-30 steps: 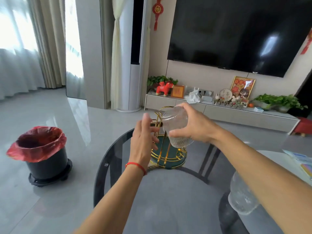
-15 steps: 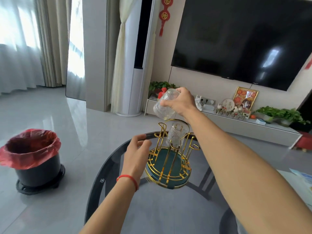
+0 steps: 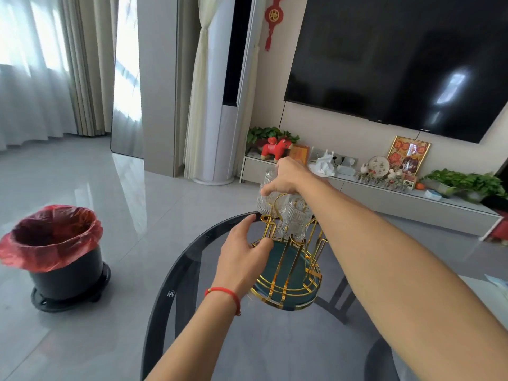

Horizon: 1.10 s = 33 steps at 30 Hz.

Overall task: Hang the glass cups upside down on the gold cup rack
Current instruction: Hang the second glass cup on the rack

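Note:
The gold cup rack [image 3: 288, 281], with a teal round base and upright gold prongs, stands on the dark glass table [image 3: 176, 284]. One ribbed glass cup [image 3: 298, 220] hangs upside down on a prong near the rack's middle. My right hand [image 3: 288, 176] grips a second glass cup [image 3: 266, 198] by its base, mouth down, over a prong at the rack's far left. My left hand [image 3: 242, 257] rests against the rack's left rim, fingers around the gold wire, a red string on its wrist.
A black bin with a red liner [image 3: 55, 251] stands on the floor to the left. A low TV cabinet [image 3: 384, 196] with ornaments and plants runs along the far wall under a large television [image 3: 398, 56]. A white surface edge [image 3: 489, 292] shows at right.
My right hand has lowered the held cup from above the rack down onto the far-left prong. My left hand has moved in from beside the rack to its rim.

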{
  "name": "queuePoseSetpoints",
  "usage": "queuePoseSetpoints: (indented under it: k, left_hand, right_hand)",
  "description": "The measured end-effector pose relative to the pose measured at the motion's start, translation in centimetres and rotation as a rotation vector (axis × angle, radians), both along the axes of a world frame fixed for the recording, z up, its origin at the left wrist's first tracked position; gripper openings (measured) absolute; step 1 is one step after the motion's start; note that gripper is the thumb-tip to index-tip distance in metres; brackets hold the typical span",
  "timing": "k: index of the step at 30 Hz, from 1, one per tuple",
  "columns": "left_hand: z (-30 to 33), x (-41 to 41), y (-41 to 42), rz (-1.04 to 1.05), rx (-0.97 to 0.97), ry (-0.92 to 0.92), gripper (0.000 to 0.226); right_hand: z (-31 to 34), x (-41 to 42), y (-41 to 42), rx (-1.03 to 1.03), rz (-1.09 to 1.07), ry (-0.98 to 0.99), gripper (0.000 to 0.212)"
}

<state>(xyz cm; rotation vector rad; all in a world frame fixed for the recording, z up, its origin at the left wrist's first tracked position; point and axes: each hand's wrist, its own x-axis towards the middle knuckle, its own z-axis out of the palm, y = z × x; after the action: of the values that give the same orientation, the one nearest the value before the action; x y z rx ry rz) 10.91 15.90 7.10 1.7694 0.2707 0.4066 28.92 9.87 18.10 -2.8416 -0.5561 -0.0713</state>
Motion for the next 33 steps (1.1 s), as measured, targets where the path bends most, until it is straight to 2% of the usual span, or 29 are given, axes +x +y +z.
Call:
queuePoseSetpoints:
  k: [3,7,11,15,19,24,27,31,33]
  left_hand:
    - [-0.2,0.1,-0.4,-0.034,0.036,0.040,0.065]
    - [-0.6,0.3,-0.5,-0.033,0.032,0.084,0.067]
    - [-0.7,0.4,-0.7,-0.068,0.117,0.049,0.074]
    - [-1.2,0.7,-1.0,-0.100,0.260,0.004,0.080]
    - [-1.6,1.0,-1.1,-0.074,0.324,-0.040,0.084]
    - [-2.4,1.2,-1.1,-0.037,0.559,-0.028,0.089]
    - [-2.6,1.5,-0.9,-0.021,0.564,0.005,0.086]
    - [-2.5,1.1,-1.1,-0.010,0.528,0.024,0.081]
    - [-2.3,0.5,-1.8,0.047,0.533,-0.025,0.074]
  right_hand:
    - [-0.6,0.3,0.1,-0.086,-0.006,0.058,0.064]
    - [-1.6,0.7,0.3,-0.256,-0.023,0.112,0.077]
    - [-2.1,1.0,0.7,-0.368,-0.028,0.165,0.096]
    - [-1.7,1.0,1.0,-0.452,0.016,0.227,0.092]
    - [-1.2,1.0,1.0,-0.486,0.034,0.228,0.089]
    - [-0.9,0.4,1.3,-0.616,0.084,0.226,0.090]
    - [0.4,-1.0,0.1,-0.499,0.162,0.168,0.080]
    - [1.8,-3.0,-3.9,0.001,0.154,0.021,0.047]
    - [1.7,-4.3,-6.9,0.146,0.142,-0.074,0.031]
